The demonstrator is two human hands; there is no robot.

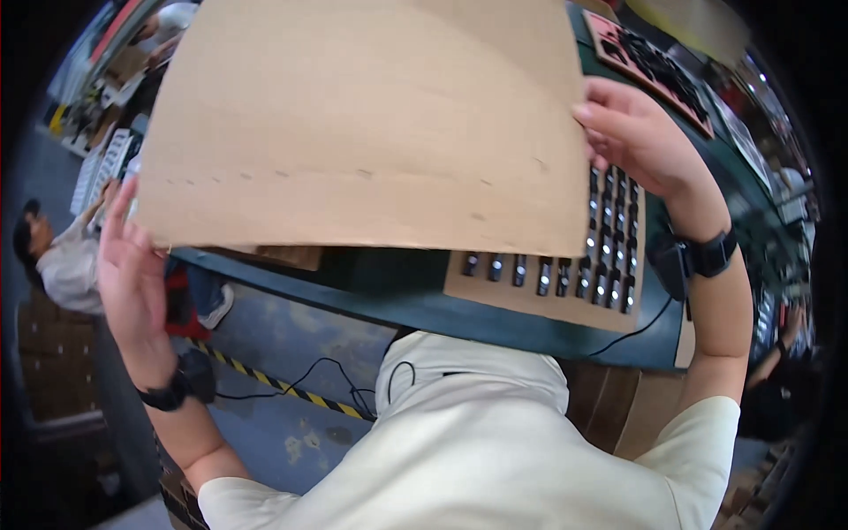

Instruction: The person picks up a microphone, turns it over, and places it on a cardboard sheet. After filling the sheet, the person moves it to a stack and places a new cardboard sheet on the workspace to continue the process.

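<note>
Brown flat cardboard sheet, right fingers grasping one edge, left fingers opposite, closure indeterminable; best held level above glossy black cylindrical parts near dark-green tabletop's front edge.

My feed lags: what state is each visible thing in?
Cardboard sheet: raised, roughly flat.
Left hand: at the sheet's near left corner, grip unclear.
Right hand: gripping the sheet's right edge.
Black parts: laid out in rows.
Pink tray: bearing black pieces.
Wristbands: both worn, cables attached.
</note>
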